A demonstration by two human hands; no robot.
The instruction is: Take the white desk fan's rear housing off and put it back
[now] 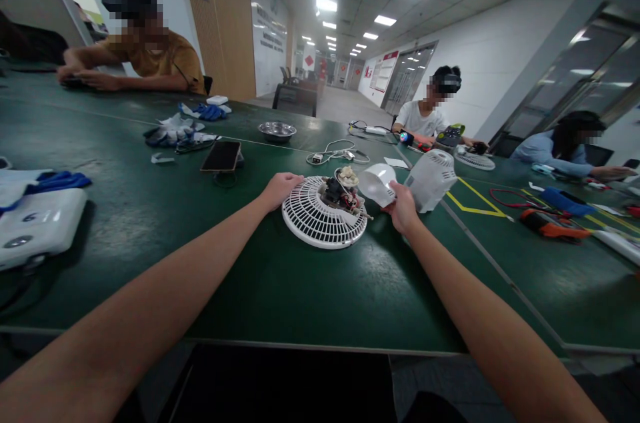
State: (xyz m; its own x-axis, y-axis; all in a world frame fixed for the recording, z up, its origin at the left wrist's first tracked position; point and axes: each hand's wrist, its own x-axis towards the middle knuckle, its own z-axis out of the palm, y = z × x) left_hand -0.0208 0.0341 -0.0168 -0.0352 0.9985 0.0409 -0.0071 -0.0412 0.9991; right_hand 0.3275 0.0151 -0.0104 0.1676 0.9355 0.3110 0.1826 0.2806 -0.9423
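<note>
Steady grille, clear wiring
The left hand [281,191] touches the rim of the white fan grille [320,228], though whether it grips cannot be told; the right hand [403,210] grasps the curved white cover [376,184]; the grille lies on the green table [310,296], motor assembly [341,195] on top; light pressure on the rim seems best; the cover is best kept off the exposed wires.
</note>
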